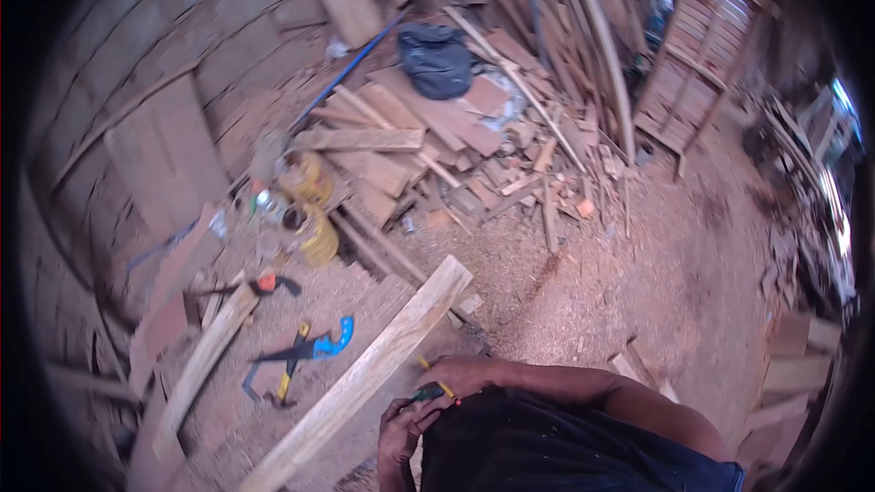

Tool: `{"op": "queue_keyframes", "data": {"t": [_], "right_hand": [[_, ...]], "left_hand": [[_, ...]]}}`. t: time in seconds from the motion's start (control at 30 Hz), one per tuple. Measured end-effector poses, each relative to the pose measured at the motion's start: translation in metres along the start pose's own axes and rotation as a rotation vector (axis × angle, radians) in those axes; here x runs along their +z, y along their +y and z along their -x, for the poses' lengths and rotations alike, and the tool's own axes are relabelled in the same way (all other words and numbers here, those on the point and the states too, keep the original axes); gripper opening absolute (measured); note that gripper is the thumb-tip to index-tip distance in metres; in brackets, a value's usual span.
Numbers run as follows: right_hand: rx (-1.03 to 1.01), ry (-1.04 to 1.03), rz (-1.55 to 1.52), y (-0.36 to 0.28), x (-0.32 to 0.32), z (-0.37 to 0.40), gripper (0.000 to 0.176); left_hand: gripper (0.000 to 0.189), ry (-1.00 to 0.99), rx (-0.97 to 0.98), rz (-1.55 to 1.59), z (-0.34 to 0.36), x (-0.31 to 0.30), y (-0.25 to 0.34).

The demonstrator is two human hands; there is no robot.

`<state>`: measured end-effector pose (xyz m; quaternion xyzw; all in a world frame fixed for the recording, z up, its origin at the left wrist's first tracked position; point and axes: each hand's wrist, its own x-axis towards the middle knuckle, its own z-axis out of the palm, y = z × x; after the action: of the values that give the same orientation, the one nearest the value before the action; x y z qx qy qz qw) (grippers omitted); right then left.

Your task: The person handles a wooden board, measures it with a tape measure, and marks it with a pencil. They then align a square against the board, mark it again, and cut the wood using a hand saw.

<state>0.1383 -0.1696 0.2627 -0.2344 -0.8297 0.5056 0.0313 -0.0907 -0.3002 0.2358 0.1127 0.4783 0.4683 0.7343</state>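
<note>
Sawdust covers the workshop floor. A plank (365, 374) runs diagonally away from you. Just right of it, your right hand (469, 374) has its grip closed on a yellow pencil (438, 386). Your left hand (398, 437) sits curled below, and you cannot tell its grip.

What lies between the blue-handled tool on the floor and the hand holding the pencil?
A long wooden plank lies slanted between the blue-handled tool and the hand with the pencil; the head view shows it.
</note>
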Motion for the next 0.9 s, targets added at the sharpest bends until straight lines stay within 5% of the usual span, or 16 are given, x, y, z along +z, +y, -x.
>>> {"op": "queue_keyframes", "data": {"t": [0.1,0.17,0.2,0.23,0.33,0.4,0.43,0.47,0.53,0.63,0.7,0.9], "right_hand": [[-0.169,0.1,0.125,0.081,0.021,0.012,0.061],[0.071,-0.012,0.206,0.138,0.012,0.027,0.06],[0.024,0.024,0.231,0.155,-0.003,0.043,0.056],[0.119,-0.045,0.316,0.16,-0.023,0.055,0.052],[0.157,-0.015,0.222,0.217,-0.065,0.104,0.043],[0.173,-0.004,0.105,0.238,-0.089,0.138,0.038],[0.12,0.008,0.023,0.237,-0.099,0.14,0.035],[0.139,0.054,-0.042,0.227,-0.103,0.132,0.034],[0.195,0.156,-0.179,0.209,-0.093,0.12,0.032],[0.321,0.029,0.238,0.161,-0.072,0.055,0.031],[0.187,0.073,0.488,0.117,-0.038,-0.001,0.035],[0.249,0.116,0.609,0.03,0.053,-0.129,0.04]], "left_hand": [[0.022,0.117,0.085,0.108,0.005,-0.07,-0.018],[0.026,0.05,0.277,0.034,-0.01,-0.188,-0.049],[0.026,0.344,0.371,0.072,-0.001,-0.201,-0.043],[0.024,0.355,0.416,0.216,0.011,-0.242,-0.041],[0.018,0.841,0.515,0.096,0.035,-0.387,-0.038],[0.016,0.907,0.817,0.974,0.079,-0.381,0.026],[0.014,1.01,0.888,0.869,0.088,-0.43,0.017],[0.014,1.125,0.958,0.821,0.109,-0.412,0.037],[0.019,1.203,0.887,0.917,0.112,-0.453,0.034],[0.019,1.118,0.818,0.918,0.093,-0.489,0.02],[0.012,1.164,0.805,0.984,0.083,-0.48,0.026],[0.003,1.113,0.773,1.189,0.06,-0.496,0.021]]}}
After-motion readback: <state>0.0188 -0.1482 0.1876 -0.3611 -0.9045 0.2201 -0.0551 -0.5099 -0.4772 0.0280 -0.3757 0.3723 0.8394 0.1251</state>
